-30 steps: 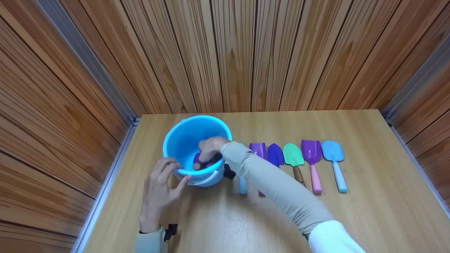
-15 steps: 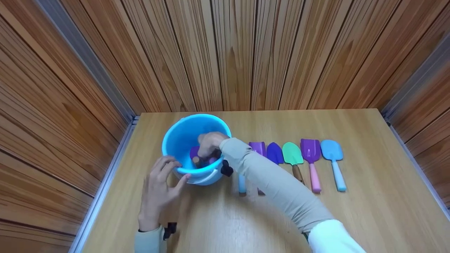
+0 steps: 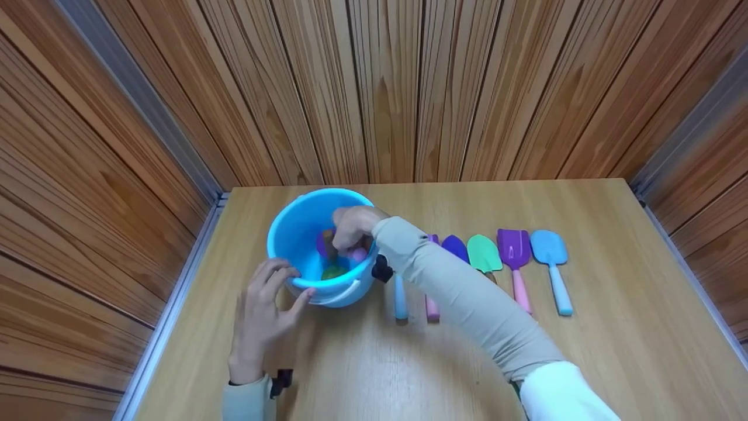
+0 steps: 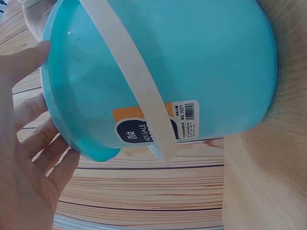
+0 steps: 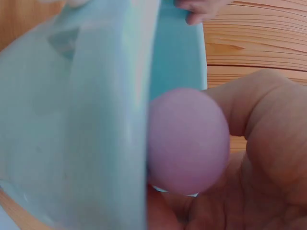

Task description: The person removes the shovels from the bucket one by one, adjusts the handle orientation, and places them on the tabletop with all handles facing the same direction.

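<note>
A blue bucket (image 3: 304,234) with a pale handle stands on the left half of the table. My left hand (image 3: 264,313) holds its near-left rim, fingers over the edge and thumb on the outside. Down inside the bucket, my right hand (image 3: 355,225) grips a toy shovel by its pink handle (image 5: 187,141), whose rounded end sticks out by the palm. A brown handle (image 3: 331,244) shows beside the fingers; I cannot tell whether they grip it too. Purple (image 3: 321,244) and green pieces (image 3: 334,271) show deeper in the bucket. The shovel's blade is hidden.
Right of the bucket lie several toy shovels in a row, among them an indigo one (image 3: 454,247), a green one (image 3: 484,252), a purple one (image 3: 514,248) and a blue one (image 3: 549,248). My right sleeve (image 3: 461,292) covers parts of some. Wood-panelled walls (image 3: 385,93) enclose the table.
My right hand has risen a little toward the bucket's far right rim. More of the brown handle shows, and a green piece has come into view. The left hand has stayed on the rim.
</note>
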A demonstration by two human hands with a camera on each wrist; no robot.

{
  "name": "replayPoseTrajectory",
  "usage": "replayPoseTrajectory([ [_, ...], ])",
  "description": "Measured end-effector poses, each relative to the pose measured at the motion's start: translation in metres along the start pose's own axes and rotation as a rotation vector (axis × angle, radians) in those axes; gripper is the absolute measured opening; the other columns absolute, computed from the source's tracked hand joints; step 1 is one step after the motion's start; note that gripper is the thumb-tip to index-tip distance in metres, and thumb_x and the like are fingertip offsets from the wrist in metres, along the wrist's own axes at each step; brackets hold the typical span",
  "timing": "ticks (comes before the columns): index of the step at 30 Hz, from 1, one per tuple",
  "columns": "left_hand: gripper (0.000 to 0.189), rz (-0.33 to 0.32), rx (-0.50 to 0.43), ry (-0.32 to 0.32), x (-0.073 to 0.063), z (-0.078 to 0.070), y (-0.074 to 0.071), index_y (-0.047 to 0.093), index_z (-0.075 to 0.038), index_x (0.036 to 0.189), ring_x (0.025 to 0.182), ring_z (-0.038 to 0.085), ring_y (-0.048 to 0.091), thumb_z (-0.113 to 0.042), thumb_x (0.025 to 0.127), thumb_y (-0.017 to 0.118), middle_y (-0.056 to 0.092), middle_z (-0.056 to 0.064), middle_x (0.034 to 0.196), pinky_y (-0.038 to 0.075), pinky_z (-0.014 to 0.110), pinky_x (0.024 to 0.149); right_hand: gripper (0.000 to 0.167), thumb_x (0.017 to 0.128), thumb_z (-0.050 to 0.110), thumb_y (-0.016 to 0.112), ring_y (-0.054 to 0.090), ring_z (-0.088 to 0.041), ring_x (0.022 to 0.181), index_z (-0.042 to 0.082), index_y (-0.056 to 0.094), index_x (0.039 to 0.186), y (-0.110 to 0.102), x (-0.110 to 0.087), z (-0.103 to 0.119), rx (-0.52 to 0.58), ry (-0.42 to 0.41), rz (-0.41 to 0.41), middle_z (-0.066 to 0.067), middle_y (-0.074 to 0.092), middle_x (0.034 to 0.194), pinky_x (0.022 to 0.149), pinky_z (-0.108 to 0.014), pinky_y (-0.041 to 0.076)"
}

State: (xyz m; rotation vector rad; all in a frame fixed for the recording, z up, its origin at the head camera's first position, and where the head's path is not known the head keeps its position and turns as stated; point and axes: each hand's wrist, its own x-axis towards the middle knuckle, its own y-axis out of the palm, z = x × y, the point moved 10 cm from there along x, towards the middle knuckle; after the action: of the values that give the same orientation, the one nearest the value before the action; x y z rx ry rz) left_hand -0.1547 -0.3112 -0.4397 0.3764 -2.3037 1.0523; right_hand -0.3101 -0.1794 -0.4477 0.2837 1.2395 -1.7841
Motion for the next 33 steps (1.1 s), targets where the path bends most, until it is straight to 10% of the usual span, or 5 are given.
replayPoseTrajectory([
  [19, 0.034, 0.002, 0.016, 0.024, 0.000, -0.003, -0.001, 0.076, -0.018, 0.113, 0.114, 0.013, 0.065, -0.034, 0.087, 0.091, 0.070, 0.000, 0.122, 0.063, 0.048, 0.096, 0.016, 0.089, 0.000, 0.064, 0.055, -0.016, 0.055, 0.010, 0.063, 0.077, -0.044, -0.052, -0.009, -0.049, -0.050, -0.097, -0.005, 0.060, 0.067, 0.053, -0.026, 0.051],
  [25, 0.033, 0.004, 0.010, 0.030, 0.000, -0.004, 0.000, 0.076, -0.017, 0.113, 0.114, 0.013, 0.064, -0.033, 0.087, 0.090, 0.071, 0.004, 0.121, 0.063, 0.048, 0.097, 0.019, 0.108, 0.023, 0.062, 0.060, -0.017, 0.062, 0.006, 0.070, 0.103, -0.049, -0.072, -0.024, -0.013, -0.040, -0.124, -0.006, 0.064, 0.076, 0.058, -0.028, 0.055],
  [33, 0.032, 0.006, 0.014, 0.009, 0.000, -0.002, 0.000, 0.077, -0.018, 0.114, 0.117, 0.011, 0.064, -0.035, 0.089, 0.089, 0.070, -0.001, 0.123, 0.062, 0.048, 0.100, 0.034, 0.106, 0.018, 0.065, 0.065, -0.017, 0.068, 0.005, 0.067, 0.137, -0.056, -0.096, -0.047, -0.003, -0.060, -0.191, -0.013, 0.071, 0.103, 0.058, -0.027, 0.056],
])
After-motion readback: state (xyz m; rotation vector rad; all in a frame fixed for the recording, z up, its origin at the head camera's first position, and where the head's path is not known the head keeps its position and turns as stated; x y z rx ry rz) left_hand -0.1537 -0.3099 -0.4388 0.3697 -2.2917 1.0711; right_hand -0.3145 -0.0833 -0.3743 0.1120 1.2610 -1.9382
